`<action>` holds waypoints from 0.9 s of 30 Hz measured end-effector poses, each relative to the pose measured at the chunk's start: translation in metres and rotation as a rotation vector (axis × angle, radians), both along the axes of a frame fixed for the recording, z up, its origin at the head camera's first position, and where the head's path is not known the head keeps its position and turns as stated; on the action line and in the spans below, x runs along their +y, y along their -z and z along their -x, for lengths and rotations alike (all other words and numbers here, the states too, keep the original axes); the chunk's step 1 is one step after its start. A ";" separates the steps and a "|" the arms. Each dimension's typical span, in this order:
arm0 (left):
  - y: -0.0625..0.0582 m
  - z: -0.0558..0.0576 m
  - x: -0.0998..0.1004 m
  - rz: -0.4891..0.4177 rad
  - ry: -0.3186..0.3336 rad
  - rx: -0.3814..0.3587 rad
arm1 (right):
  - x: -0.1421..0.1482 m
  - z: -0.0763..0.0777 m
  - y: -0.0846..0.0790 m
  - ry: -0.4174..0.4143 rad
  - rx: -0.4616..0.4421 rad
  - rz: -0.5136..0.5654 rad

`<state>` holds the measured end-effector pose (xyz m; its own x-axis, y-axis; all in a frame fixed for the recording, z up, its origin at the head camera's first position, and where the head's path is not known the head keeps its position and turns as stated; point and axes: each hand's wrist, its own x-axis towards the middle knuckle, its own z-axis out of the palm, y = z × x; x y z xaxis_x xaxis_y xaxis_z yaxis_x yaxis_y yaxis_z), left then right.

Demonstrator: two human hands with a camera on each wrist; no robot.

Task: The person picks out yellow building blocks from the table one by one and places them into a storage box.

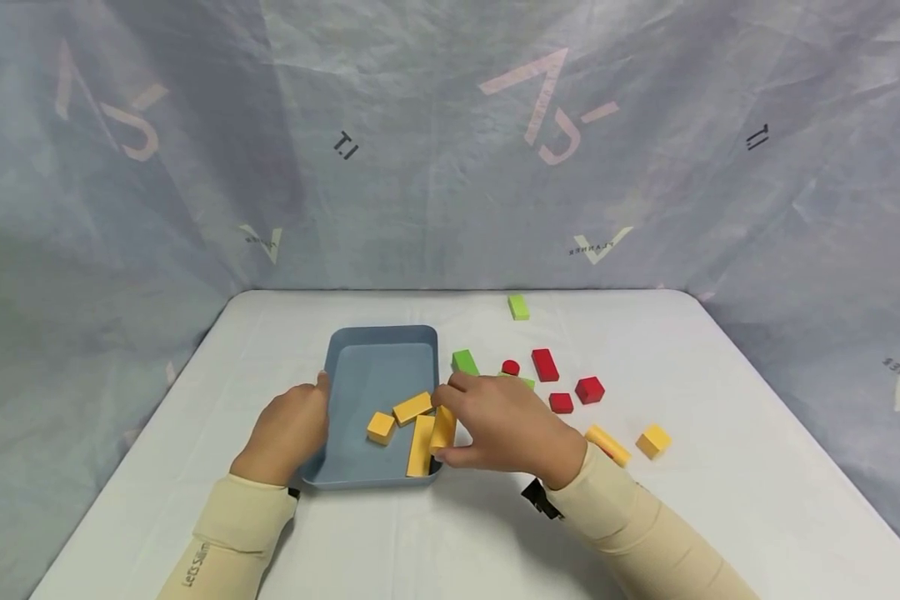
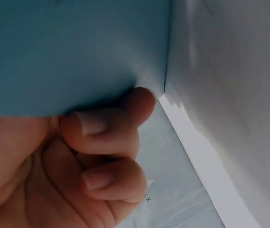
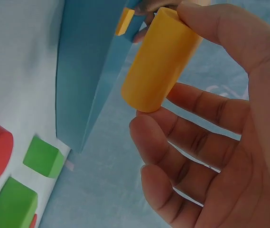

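Note:
My left hand (image 1: 288, 429) grips the left wall of a blue-grey tray (image 1: 378, 367). In the left wrist view its curled fingers (image 2: 108, 133) lie against the tray's outer side. A yellow cylinder (image 3: 161, 61) is pinched end to end between the thumb and fingers of my right hand (image 1: 506, 421), over the tray's right wall. Inside the tray lie a yellow cube (image 1: 381, 427), a short yellow block (image 1: 413, 408) and a longer yellow block (image 1: 420, 446) near the right wall. My right hand partly covers a light green block (image 1: 526, 382) on the table.
Right of the tray are a green block (image 1: 465, 362), a red cylinder (image 1: 510, 367), a red rectangular block (image 1: 545, 365) and two smaller red blocks. Another yellow cylinder (image 1: 607, 445) and a yellow cube (image 1: 654, 442) lie farther right. A light green block (image 1: 519, 307) sits near the back edge.

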<state>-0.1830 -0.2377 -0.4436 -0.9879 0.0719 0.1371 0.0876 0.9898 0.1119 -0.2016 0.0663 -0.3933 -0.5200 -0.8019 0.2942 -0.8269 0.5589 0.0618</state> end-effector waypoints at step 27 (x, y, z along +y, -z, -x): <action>-0.001 0.000 0.002 0.007 -0.004 -0.005 | -0.013 -0.001 0.019 -0.004 0.019 0.009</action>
<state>-0.1826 -0.2359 -0.4431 -0.9889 0.0692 0.1314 0.0835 0.9909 0.1059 -0.2010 0.0537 -0.4125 -0.5107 -0.8016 0.3110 -0.8281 0.5558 0.0728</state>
